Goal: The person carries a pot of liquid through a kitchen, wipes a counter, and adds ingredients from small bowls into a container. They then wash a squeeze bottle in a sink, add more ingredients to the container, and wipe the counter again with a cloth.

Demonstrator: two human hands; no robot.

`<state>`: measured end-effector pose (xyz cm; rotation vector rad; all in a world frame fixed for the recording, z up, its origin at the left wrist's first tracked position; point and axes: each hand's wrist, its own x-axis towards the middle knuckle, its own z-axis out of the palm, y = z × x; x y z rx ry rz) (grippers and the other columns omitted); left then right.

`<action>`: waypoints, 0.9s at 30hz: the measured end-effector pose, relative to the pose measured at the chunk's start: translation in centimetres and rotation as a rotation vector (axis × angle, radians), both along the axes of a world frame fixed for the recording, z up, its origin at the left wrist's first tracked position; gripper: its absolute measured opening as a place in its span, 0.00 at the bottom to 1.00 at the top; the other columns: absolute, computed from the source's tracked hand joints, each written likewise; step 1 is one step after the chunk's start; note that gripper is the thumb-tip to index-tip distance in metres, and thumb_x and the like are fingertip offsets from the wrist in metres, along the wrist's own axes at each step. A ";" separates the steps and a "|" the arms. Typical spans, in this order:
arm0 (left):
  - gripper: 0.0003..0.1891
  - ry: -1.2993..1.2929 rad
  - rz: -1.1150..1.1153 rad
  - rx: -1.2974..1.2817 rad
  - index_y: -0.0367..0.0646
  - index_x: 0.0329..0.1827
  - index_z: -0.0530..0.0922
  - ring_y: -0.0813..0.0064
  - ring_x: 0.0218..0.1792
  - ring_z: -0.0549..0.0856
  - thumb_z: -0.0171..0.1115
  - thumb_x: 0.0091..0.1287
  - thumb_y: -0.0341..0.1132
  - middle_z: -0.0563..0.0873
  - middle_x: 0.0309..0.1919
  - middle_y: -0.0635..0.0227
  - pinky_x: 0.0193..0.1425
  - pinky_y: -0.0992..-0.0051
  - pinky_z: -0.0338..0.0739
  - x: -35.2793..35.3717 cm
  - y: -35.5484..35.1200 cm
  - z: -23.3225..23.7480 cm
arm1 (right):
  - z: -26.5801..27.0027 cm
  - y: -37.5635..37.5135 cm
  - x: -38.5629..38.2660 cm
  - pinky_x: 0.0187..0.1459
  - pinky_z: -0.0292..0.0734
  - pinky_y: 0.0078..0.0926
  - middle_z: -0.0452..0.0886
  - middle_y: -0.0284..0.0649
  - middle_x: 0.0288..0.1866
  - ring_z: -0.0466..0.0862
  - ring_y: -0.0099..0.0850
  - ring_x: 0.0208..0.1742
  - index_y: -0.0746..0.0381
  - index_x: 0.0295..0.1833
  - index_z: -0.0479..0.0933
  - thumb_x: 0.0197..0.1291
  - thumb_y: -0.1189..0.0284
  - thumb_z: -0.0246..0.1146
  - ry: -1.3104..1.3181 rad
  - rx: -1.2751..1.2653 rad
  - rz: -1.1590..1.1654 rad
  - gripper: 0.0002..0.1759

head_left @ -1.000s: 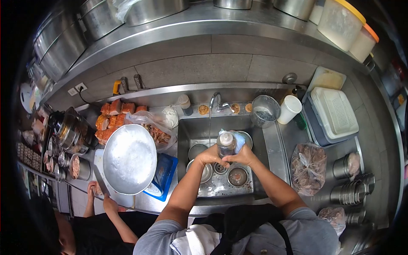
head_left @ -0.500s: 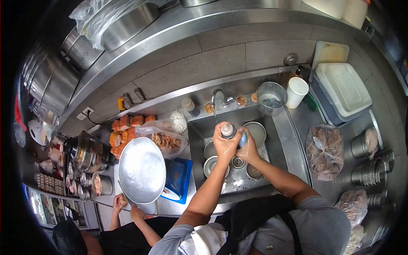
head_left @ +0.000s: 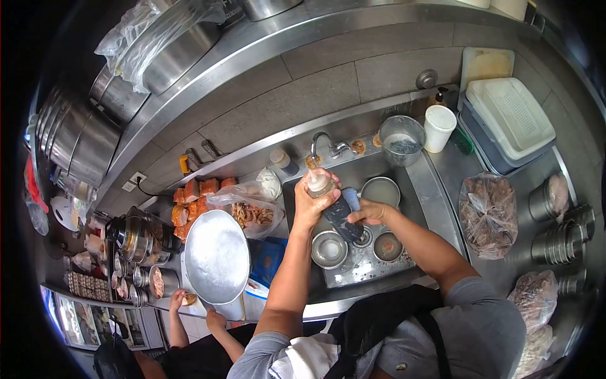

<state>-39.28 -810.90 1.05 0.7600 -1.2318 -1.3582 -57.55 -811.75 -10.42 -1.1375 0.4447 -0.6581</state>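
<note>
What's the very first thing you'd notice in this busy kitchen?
Right in the middle, a tilted bottle is held over the steel sink. The left hand grips it near the white cap, and the right hand is at its lower end. Just left of the sink sits a big shiny round pan, and on the counter to the right lies a bulging bag of brownish food.

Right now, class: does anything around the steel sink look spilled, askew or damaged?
Nothing looks damaged. The clear plastic bottle with a white cap, gripped by the left hand and right hand, is tilted over the steel sink, and white foamy patches lie on its floor.
</note>
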 end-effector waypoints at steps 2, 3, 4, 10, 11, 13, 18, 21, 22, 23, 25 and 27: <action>0.21 0.188 0.028 0.011 0.40 0.46 0.78 0.73 0.43 0.86 0.77 0.50 0.22 0.85 0.42 0.65 0.51 0.72 0.81 0.2 0.4 -0.3 | -1.9 1.0 0.5 0.57 0.82 0.51 0.84 0.48 0.54 0.86 0.44 0.55 0.63 0.68 0.73 0.55 0.48 0.76 -0.390 0.555 0.356 0.42; 0.21 0.188 0.028 0.006 0.40 0.46 0.78 0.73 0.43 0.86 0.77 0.50 0.22 0.85 0.42 0.65 0.51 0.72 0.81 0.2 0.7 -0.2 | -2.0 2.3 1.2 0.46 0.86 0.55 0.86 0.49 0.48 0.88 0.50 0.48 0.60 0.64 0.77 0.62 0.38 0.64 -0.377 0.647 0.173 0.39; 0.21 0.078 0.070 -0.062 0.40 0.47 0.78 0.73 0.43 0.86 0.77 0.51 0.23 0.85 0.42 0.65 0.51 0.71 0.81 0.3 1.2 0.0 | -2.5 2.7 1.8 0.46 0.86 0.55 0.86 0.49 0.48 0.88 0.50 0.48 0.60 0.64 0.77 0.62 0.38 0.64 -0.375 0.643 0.175 0.39; 0.19 -0.246 0.166 -0.314 0.40 0.46 0.77 0.73 0.44 0.84 0.73 0.52 0.21 0.85 0.41 0.63 0.52 0.71 0.80 -0.7 3.8 -2.9 | -7.3 4.4 3.9 0.42 0.85 0.48 0.87 0.39 0.43 0.87 0.37 0.43 0.52 0.56 0.80 0.75 0.46 0.49 -0.427 1.042 -0.151 0.24; 0.19 -0.294 0.189 -0.363 0.40 0.45 0.77 0.73 0.44 0.85 0.73 0.52 0.21 0.85 0.40 0.63 0.51 0.71 0.81 -0.9 4.2 -3.7 | -7.4 5.0 4.0 0.46 0.85 0.49 0.87 0.38 0.45 0.87 0.36 0.45 0.51 0.56 0.78 0.77 0.53 0.47 -0.328 1.045 -0.276 0.20; 0.17 -0.393 0.255 -0.450 0.39 0.43 0.77 0.71 0.40 0.87 0.74 0.51 0.23 0.86 0.37 0.61 0.48 0.70 0.82 -1.2 4.9 -4.3 | -7.6 6.4 4.3 0.52 0.84 0.50 0.84 0.40 0.53 0.86 0.38 0.52 0.54 0.62 0.74 0.78 0.52 0.45 -0.294 0.988 -0.393 0.23; 0.17 -0.416 0.499 -0.509 0.37 0.40 0.78 0.66 0.38 0.88 0.75 0.48 0.23 0.87 0.37 0.57 0.46 0.69 0.82 -1.6 6.2 -5.2 | -6.3 9.0 5.5 0.55 0.84 0.49 0.80 0.43 0.60 0.82 0.39 0.60 0.56 0.67 0.70 0.79 0.50 0.41 -0.230 0.899 -0.742 0.26; 0.19 -0.400 0.568 -0.588 0.39 0.41 0.78 0.63 0.40 0.88 0.77 0.46 0.24 0.87 0.38 0.57 0.47 0.67 0.83 -2.9 7.4 -6.0 | -13.1 8.7 5.5 0.55 0.83 0.46 0.76 0.39 0.62 0.81 0.35 0.58 0.58 0.69 0.67 0.80 0.51 0.44 -0.065 0.786 -0.901 0.26; 0.19 -0.393 0.574 -0.588 0.39 0.41 0.78 0.63 0.40 0.88 0.77 0.46 0.24 0.87 0.38 0.57 0.47 0.67 0.83 -3.4 7.9 -5.9 | -14.7 8.5 5.5 0.55 0.83 0.45 0.76 0.39 0.62 0.81 0.34 0.57 0.58 0.68 0.68 0.79 0.52 0.45 -0.070 0.782 -0.932 0.25; 0.20 -0.408 0.544 -0.669 0.40 0.41 0.78 0.61 0.41 0.88 0.78 0.46 0.24 0.88 0.39 0.58 0.47 0.65 0.83 -3.7 8.5 -5.7 | -14.8 8.3 5.6 0.55 0.83 0.44 0.76 0.38 0.61 0.81 0.33 0.57 0.58 0.68 0.68 0.79 0.52 0.45 -0.116 0.804 -0.937 0.25; 0.22 -0.419 0.481 -0.744 0.42 0.43 0.77 0.58 0.45 0.88 0.79 0.46 0.24 0.87 0.41 0.61 0.53 0.61 0.83 -3.9 10.1 -6.0 | -14.5 8.7 5.4 0.55 0.82 0.42 0.77 0.37 0.59 0.81 0.32 0.57 0.57 0.67 0.69 0.78 0.53 0.46 -0.288 0.877 -0.819 0.23; 0.21 -0.408 0.467 -0.747 0.42 0.43 0.77 0.58 0.45 0.88 0.79 0.47 0.24 0.87 0.41 0.61 0.57 0.59 0.83 -3.7 11.0 -6.5 | -14.6 9.2 4.6 0.55 0.82 0.40 0.77 0.36 0.58 0.81 0.31 0.56 0.57 0.65 0.70 0.78 0.55 0.47 -0.477 0.957 -0.629 0.22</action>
